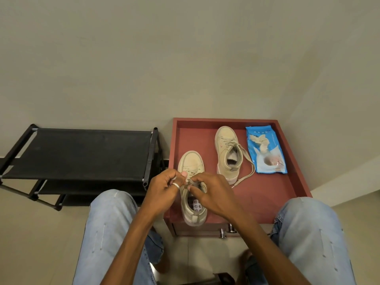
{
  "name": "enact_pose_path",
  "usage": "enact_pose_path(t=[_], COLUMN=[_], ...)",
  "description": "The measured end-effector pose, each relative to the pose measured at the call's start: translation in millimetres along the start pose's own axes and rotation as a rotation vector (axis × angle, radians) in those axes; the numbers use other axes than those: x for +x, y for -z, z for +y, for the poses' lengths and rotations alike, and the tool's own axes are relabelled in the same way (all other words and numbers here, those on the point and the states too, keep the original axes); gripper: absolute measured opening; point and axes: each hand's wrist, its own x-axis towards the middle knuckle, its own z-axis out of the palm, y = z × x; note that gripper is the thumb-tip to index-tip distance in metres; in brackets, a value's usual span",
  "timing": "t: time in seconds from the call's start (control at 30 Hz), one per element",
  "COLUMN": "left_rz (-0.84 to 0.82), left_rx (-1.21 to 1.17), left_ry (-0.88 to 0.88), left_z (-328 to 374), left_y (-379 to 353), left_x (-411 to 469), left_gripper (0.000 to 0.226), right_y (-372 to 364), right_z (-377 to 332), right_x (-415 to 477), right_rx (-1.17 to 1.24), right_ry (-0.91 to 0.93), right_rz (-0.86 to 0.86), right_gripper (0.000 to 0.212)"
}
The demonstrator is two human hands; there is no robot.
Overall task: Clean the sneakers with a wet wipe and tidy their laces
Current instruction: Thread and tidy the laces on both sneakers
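Two beige sneakers stand on a red-brown cabinet top. The near sneaker points away from me at the front left. My left hand and my right hand meet over its tongue, each pinching a piece of its lace. The far sneaker sits behind and to the right, its laces loose, one end trailing toward the front. A blue wet-wipe pack lies at the right with a crumpled used wipe on top.
A black shoe rack stands left of the cabinet, close to my left hand. A beige wall runs behind both. My knees in light jeans frame the cabinet front, where metal drawer knobs stick out.
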Motion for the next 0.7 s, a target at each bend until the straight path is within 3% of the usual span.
enact_pose_path(t=[0.2,0.43,0.7], left_rz=[-0.009,0.005,0.051], left_rx=[0.019,-0.005,-0.028], left_ry=[0.018,0.019,0.073], left_z=[-2.3,-5.1,-6.3], left_y=[-6.1,-5.5,-3.9], left_x=[0.8,2.9,6.4], left_gripper=[0.028,0.026,0.025], right_y=[-5.0,-5.0,29.4], right_z=[0.2,10.0,19.1], right_x=[-1.8,1.3,2.7], right_rx=[-0.091,-0.048,-0.069], right_ry=[-0.094,-0.046,0.016], right_rz=[-0.048,0.067,0.204], right_gripper=[0.038,0.011,0.017])
